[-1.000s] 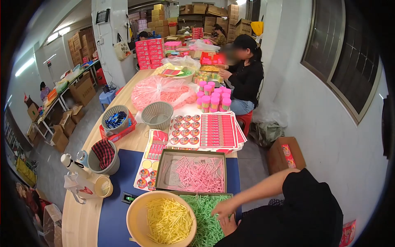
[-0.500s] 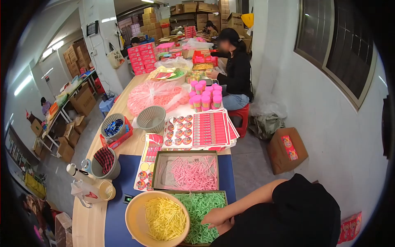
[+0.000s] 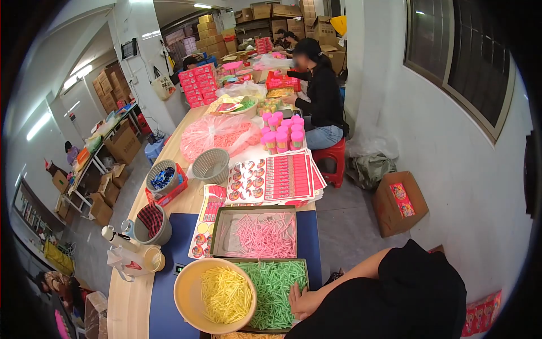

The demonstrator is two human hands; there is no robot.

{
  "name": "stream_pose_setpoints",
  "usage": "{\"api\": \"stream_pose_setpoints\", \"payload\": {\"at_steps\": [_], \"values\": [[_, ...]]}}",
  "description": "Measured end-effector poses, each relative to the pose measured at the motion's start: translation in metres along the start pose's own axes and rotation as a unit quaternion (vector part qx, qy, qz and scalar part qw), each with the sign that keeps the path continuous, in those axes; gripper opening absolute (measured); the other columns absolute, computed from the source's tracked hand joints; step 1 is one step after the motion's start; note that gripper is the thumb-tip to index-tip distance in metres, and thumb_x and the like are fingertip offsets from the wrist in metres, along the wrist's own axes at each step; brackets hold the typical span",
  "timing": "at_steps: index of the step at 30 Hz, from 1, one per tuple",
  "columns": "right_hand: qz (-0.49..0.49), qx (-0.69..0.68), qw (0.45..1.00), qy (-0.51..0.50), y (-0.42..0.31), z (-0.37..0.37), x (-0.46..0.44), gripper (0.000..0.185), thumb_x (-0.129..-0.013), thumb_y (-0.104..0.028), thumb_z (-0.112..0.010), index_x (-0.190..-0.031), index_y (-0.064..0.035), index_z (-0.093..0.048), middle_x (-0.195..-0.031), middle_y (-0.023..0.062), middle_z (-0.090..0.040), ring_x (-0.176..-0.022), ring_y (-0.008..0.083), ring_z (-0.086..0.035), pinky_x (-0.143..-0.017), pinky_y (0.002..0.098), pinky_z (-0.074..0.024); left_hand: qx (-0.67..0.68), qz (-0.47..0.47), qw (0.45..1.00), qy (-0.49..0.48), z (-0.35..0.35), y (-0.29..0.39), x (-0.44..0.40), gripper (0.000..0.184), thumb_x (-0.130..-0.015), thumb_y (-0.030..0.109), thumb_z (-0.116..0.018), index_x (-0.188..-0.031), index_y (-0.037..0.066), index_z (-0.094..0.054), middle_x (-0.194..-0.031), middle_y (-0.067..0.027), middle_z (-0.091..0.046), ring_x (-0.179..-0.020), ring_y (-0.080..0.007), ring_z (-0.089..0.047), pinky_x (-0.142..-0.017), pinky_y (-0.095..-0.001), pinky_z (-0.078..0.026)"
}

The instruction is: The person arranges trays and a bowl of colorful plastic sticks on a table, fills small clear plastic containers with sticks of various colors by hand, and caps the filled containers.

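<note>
My right hand (image 3: 302, 301) rests at the right side of a shallow box (image 3: 306, 272) of short green plastic sticks (image 3: 271, 291). Its fingers look spread and touch the sticks; nothing shows in them. My left hand is out of view. Left of the green sticks stands a tan plastic tub (image 3: 183, 285) with yellow sticks (image 3: 227, 294) in it, overlapping the box's edge. Just beyond is a second box (image 3: 219, 231), holding pink sticks (image 3: 265, 234).
Past the boxes lie printed sticker sheets (image 3: 276, 178), a grey basket (image 3: 210, 166), pink-capped tubes (image 3: 282, 133) and a bag of pink pieces (image 3: 220, 135). Bottles (image 3: 118, 240) stand at the left. A co-worker (image 3: 319, 101) sits at the table's right side.
My right hand has gone from bunched fingers above the green sticks to spread fingers lying on them. The whole view has shifted slightly.
</note>
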State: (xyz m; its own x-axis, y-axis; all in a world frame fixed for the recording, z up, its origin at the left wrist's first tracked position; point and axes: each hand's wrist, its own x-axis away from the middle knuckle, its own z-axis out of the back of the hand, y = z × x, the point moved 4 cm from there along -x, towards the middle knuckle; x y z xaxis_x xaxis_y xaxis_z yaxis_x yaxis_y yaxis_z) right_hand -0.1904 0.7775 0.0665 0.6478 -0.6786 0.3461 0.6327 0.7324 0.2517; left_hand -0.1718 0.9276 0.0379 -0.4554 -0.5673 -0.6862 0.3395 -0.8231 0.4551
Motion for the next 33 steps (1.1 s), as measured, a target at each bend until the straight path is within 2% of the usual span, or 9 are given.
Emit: {"api": "stream_pose_setpoints", "payload": {"at_steps": [3, 5, 8, 10, 13, 16, 18, 24, 33], "values": [[0.191, -0.133, 0.971, -0.059, -0.014, -0.059, -0.027, 0.039, -0.075, -0.026, -0.055, -0.102, 0.0021, -0.051, -0.097, 0.0357, -0.047, -0.08, 0.0498, -0.05, -0.06, 0.056, -0.0453, 0.003, -0.021, 1.0, 0.015, 0.001, -0.012, -0.016, 0.043, -0.081, 0.027, -0.044, -0.12, 0.008, -0.045, -0.133, -0.0124, -0.034, -0.122, -0.0301, -0.033, -0.1, -0.0406, -0.026], [0.139, -0.272, 0.946, 0.108, -0.018, -0.087, -0.029, 0.032, -0.076, -0.024, -0.053, -0.096, 0.0012, -0.052, -0.097, 0.0364, -0.047, -0.081, 0.0526, -0.049, -0.056, 0.061, -0.0434, 0.004, -0.029, 0.999, 0.024, 0.006, -0.016, -0.024, 0.043, -0.081, 0.027, -0.043, -0.121, 0.009, -0.045, -0.133, -0.012, -0.034, -0.122, -0.0296, -0.033, -0.1, -0.0401, -0.026], [0.104, -0.229, 0.967, 0.04, 0.018, 0.011, 0.001, 0.027, -0.077, -0.024, -0.049, -0.091, -0.001, -0.053, -0.097, 0.0366, -0.045, -0.082, 0.0551, -0.047, -0.055, 0.0632, -0.042, 0.005, -0.026, 0.999, 0.031, 0.002, -0.02, -0.021, 0.043, -0.082, 0.026, -0.042, -0.122, 0.009, -0.044, -0.133, -0.0113, -0.034, -0.122, -0.0289, -0.033, -0.101, -0.0395, -0.025], [0.11, -0.265, 0.957, 0.034, 0.014, -0.009, -0.011, 0.045, -0.067, -0.039, -0.053, -0.089, -0.0004, -0.056, -0.088, 0.0525, -0.038, -0.083, 0.0672, -0.04, -0.057, 0.0691, -0.0382, 0.008, 0.018, 0.999, 0.034, -0.001, -0.005, 0.018, 0.043, -0.083, 0.026, -0.04, -0.122, 0.009, -0.044, -0.134, -0.0108, -0.034, -0.122, -0.0284, -0.033, -0.101, -0.039, -0.025], [0.1, -0.367, 0.923, -0.053, 0.025, 0.021, -0.001, 0.036, -0.068, -0.029, -0.055, -0.092, -0.0017, -0.056, -0.101, 0.0507, -0.034, -0.094, 0.0697, -0.031, -0.057, 0.0724, -0.0349, -0.003, 0.135, 0.99, 0.043, 0.006, 0.048, 0.121, 0.043, -0.084, 0.026, -0.039, -0.123, 0.009, -0.043, -0.134, -0.0102, -0.034, -0.123, -0.0276, -0.033, -0.102, -0.0383, -0.025], [0.121, -0.417, 0.9, -0.032, 0.028, 0.019, 0.002, 0.022, -0.075, -0.023, -0.052, -0.089, -0.0066, -0.054, -0.088, 0.0252, -0.052, -0.072, 0.0444, -0.049, -0.053, 0.0567, -0.0405, -0.023, 0.23, 0.971, 0.059, 0.014, 0.094, 0.155, 0.043, -0.085, 0.026, -0.038, -0.124, 0.009, -0.043, -0.134, -0.0097, -0.034, -0.123, -0.0271, -0.033, -0.102, -0.0378, -0.025], [0.129, -0.415, 0.901, -0.002, 0.037, 0.027, 0.002, 0.018, -0.078, -0.021, -0.051, -0.085, -0.0051, -0.053, -0.075, 0.0151, -0.057, -0.063, 0.0329, -0.053, -0.056, 0.0416, -0.0443, -0.148, 0.309, 0.925, -0.163, 0.036, 0.114, 0.125, 0.045, -0.079, 0.019, -0.047, -0.122, 0.006, -0.044, -0.134, -0.0147, -0.034, -0.125, -0.031, -0.029, -0.103, -0.0374, -0.021], [0.073, -0.501, 0.861, 0.057, 0.082, 0.005, -0.024, 0.029, -0.076, -0.024, -0.053, -0.096, -0.0032, -0.059, -0.085, 0.0134, -0.06, -0.071, 0.0297, -0.055, -0.064, 0.0358, -0.045, -0.118, 0.383, 0.904, -0.148, 0.066, 0.143, 0.11, 0.044, -0.073, 0.018, -0.057, -0.115, 0.006, -0.048, -0.125, -0.0162, -0.042, -0.117, -0.0351, -0.037, -0.097, -0.0395, -0.03], [0.068, -0.479, 0.865, 0.131, 0.158, -0.016, -0.074, 0.021, -0.076, -0.015, -0.055, -0.091, -0.0009, -0.059, -0.079, 0.0108, -0.056, -0.065, 0.0228, -0.051, -0.061, 0.0305, -0.0427, -0.104, 0.521, 0.837, 0.131, 0.101, 0.191, 0.094, 0.029, -0.072, 0.003, -0.058, -0.101, 0.002, -0.055, -0.103, -0.012, -0.057, -0.088, -0.028, -0.055, -0.076, -0.03, -0.044]]}}
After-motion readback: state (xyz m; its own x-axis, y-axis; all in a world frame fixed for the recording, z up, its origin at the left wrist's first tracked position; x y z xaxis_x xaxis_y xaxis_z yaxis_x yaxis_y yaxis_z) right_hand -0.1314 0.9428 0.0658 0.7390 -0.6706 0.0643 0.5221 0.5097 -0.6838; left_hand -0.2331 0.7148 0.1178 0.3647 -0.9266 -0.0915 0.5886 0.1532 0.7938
